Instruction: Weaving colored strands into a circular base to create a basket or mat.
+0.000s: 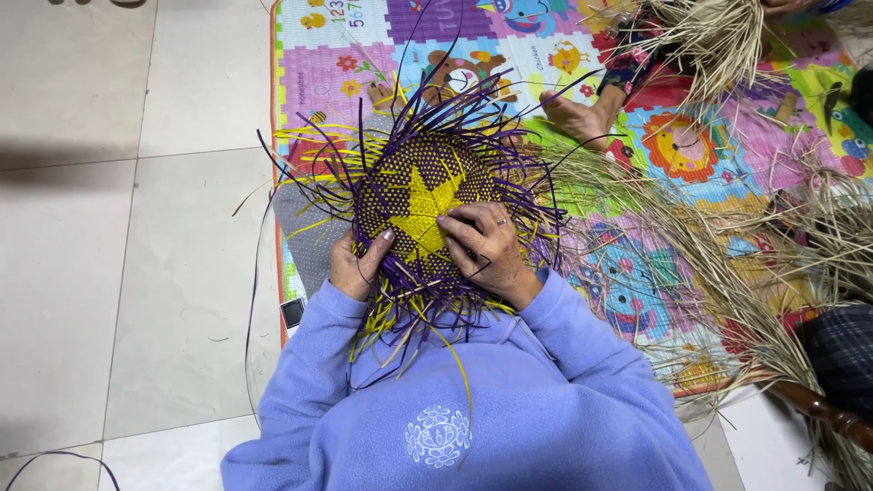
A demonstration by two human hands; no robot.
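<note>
A round woven piece of purple and yellow strips, with a yellow star in its middle, rests on my lap. Loose purple and yellow strip ends stick out all around its rim. My left hand grips the near left edge of the weave, thumb on top. My right hand, with a ring on one finger, presses its fingertips on the weave beside the star's lower right point, pinching strips there. My lilac fleece sleeves run up to both hands.
A colourful children's play mat lies under me on pale floor tiles. Heaps of dry straw-coloured fibre cover the mat at right. Another person's bare foot and a straw bundle are at the top right. A wooden chair leg shows at lower right.
</note>
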